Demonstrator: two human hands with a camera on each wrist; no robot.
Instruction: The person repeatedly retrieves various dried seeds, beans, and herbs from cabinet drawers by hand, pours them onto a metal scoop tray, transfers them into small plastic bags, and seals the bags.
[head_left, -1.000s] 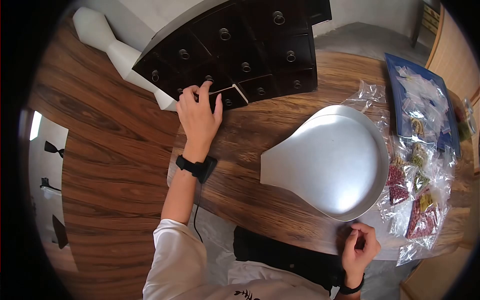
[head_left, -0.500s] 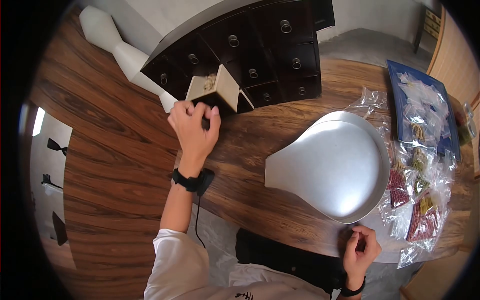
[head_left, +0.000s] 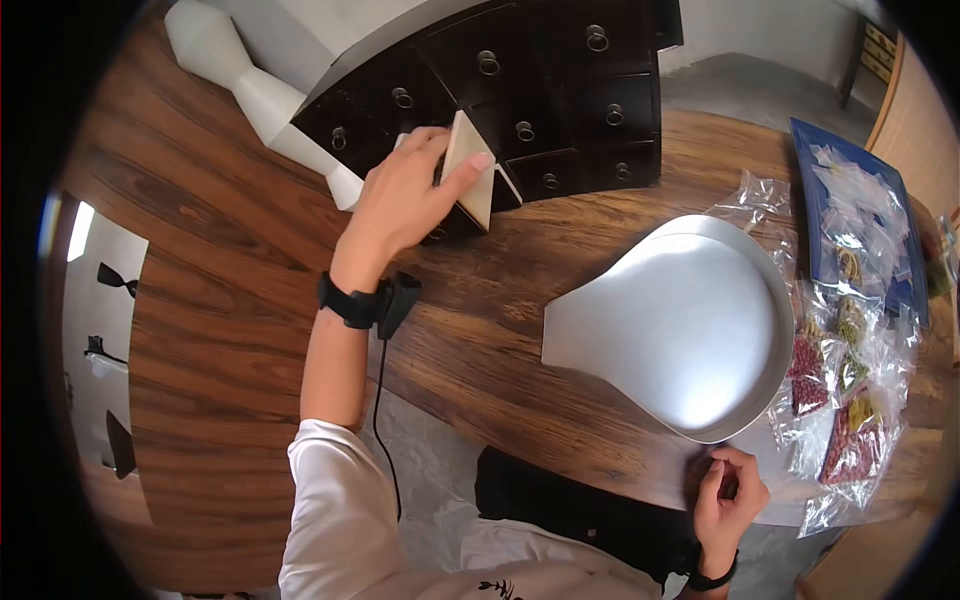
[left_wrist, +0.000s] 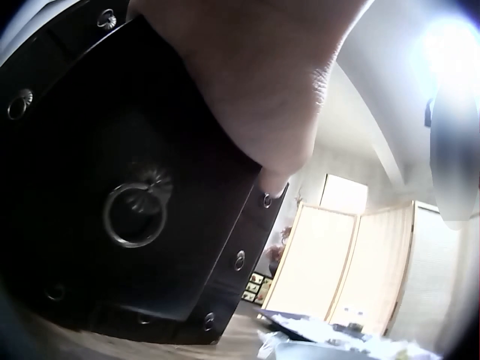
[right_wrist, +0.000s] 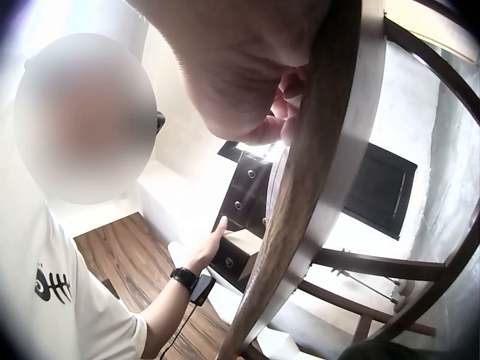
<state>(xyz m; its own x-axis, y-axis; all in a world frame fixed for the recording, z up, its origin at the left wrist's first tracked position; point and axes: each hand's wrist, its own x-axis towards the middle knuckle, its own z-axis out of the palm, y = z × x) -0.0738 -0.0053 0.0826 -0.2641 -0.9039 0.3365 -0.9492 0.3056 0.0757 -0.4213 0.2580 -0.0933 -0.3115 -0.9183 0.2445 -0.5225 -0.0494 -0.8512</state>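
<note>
My left hand (head_left: 405, 195) lies over a pulled-out drawer (head_left: 472, 185) with pale wooden walls, in the dark cabinet (head_left: 560, 100). Its thumb reaches across the drawer's right wall; the other fingertips are hidden inside, and I cannot tell what they hold. In the left wrist view the black drawer front (left_wrist: 150, 262) carries a metal ring pull (left_wrist: 136, 215), below the palm. At the table's near edge rests my right hand (head_left: 730, 505), fingers loosely curled and nothing in them. Just beyond it lies a wide silver metal scoop-shaped tray (head_left: 660, 325).
Clear bags of red beans (head_left: 808, 375) and other dried goods lie right of the metal tray. Behind them a blue tray (head_left: 805, 200) holds more small bags. Another drawer (head_left: 508, 185) sits slightly out beside the first. A black cable (head_left: 378, 430) hangs from the left wrist.
My left hand, first at the drawer's ring pull, has drawn the drawer out, showing pale pieces inside, then moved up over its top. My right hand has stayed by the table edge.
</note>
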